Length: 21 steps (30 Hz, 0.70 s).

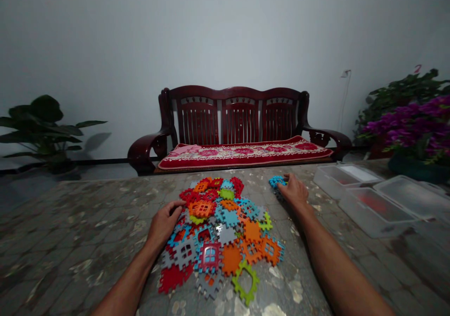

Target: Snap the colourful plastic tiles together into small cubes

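Interlocking plastic toy tiles [221, 234], multicoloured, window-cut, lay heaped between the hands. The left hand [163, 224] rested curled on the heap's edge, grip unclear; the right hand [293, 191] grasped a blue tile [277, 182], clear plastic boxes [365, 199] to its right.

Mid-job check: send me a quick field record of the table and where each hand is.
left hand: resting at the left edge of the pile
right hand: fingers on a small blue plastic tile, apart from the pile
pile: multicoloured interlocking plastic window tiles, lying flat and overlapping
right side: clear plastic storage boxes
surface: mottled grey stone tabletop
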Available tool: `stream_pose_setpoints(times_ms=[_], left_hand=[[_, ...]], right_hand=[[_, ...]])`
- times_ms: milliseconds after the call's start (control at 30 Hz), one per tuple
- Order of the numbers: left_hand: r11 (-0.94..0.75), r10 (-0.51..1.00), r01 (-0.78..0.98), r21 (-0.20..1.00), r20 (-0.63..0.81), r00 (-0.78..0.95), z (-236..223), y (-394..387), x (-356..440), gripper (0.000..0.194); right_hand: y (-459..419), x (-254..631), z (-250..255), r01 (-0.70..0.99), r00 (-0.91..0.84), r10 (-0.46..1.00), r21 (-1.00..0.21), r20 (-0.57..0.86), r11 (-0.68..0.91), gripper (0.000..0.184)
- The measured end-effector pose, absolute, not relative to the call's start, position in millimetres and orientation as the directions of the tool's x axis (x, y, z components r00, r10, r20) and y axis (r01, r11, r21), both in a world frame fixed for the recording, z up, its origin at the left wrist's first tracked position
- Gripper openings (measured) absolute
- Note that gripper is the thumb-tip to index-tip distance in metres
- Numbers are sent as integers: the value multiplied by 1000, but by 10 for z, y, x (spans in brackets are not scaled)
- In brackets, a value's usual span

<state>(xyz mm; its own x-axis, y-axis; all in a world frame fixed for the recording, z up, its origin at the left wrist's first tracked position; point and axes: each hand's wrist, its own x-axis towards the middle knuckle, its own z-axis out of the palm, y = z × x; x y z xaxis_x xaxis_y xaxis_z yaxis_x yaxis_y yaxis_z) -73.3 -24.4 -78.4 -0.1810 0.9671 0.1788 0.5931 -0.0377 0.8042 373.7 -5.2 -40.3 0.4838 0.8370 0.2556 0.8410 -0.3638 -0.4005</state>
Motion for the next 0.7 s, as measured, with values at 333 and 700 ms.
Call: stream_pose_setpoints(times_ms=[333, 700], left_hand=[[-47, 964, 594, 803, 192, -182, -803, -244, -736, 39], [-41, 965, 591, 806, 185, -186, -806, -244, -729, 40]], right_hand=[[30, 3760, -531, 873, 440, 840, -372, 318, -316, 50], [-14, 3317, -353, 427, -230, 969, -886, 85, 179, 28]])
